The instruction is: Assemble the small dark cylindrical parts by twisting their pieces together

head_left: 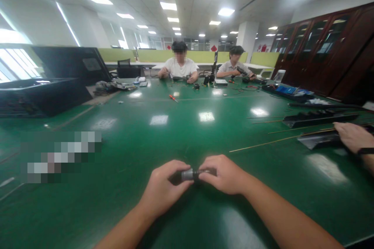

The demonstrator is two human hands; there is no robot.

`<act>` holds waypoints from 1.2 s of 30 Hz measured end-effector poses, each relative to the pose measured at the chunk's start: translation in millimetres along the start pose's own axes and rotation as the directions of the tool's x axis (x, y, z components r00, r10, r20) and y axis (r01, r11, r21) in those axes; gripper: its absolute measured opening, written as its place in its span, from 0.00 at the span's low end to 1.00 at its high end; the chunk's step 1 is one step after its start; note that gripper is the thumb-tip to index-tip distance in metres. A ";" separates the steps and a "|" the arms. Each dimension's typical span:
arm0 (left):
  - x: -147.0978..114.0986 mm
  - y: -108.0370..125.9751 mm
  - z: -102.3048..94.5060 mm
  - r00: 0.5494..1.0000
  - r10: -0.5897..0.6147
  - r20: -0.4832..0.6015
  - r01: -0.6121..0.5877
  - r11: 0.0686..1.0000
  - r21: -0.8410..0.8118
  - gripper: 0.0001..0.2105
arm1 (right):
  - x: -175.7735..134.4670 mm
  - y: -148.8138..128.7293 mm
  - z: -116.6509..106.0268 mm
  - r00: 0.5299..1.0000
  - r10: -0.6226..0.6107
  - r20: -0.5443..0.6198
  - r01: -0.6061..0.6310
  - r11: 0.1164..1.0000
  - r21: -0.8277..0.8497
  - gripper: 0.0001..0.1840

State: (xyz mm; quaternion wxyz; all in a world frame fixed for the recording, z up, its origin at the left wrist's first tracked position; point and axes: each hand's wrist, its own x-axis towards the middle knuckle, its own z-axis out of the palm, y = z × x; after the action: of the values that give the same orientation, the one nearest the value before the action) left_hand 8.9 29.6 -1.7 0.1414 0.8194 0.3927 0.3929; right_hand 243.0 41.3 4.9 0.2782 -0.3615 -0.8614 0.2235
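Note:
Just above the green tabletop, near the front middle, both hands meet at a small cylinder (187, 174) with a silver-grey body and a dark, narrower end. My left hand (163, 184) has thumb and fingers closed around the grey body from the left. From the right, my right hand (223, 174) pinches the dark end between thumb and fingers. The cylinder lies roughly level between them. Its exact kind cannot be made out, and the fingers hide both of its ends.
A thin brass-coloured rod (263, 144) and black metal channels (318, 138) lie at right, where another person's hand (353, 136) rests. A red screwdriver (173, 98) lies farther back. Two people sit across the green table (131, 124). A large black case (43, 95) stands at left.

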 end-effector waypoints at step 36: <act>1.9 -8.3 -2.2 0.991 -0.132 0.001 0.132 0.991 0.016 0.11 | 0.8 10.1 -5.1 0.998 0.055 -0.019 -0.055 0.998 0.001 0.09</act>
State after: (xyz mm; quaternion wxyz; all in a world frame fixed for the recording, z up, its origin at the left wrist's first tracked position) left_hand 3.6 36.3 -3.7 0.1611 0.7931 0.4490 0.3788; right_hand 250.8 49.3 3.0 0.2804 -0.3872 -0.8483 0.2278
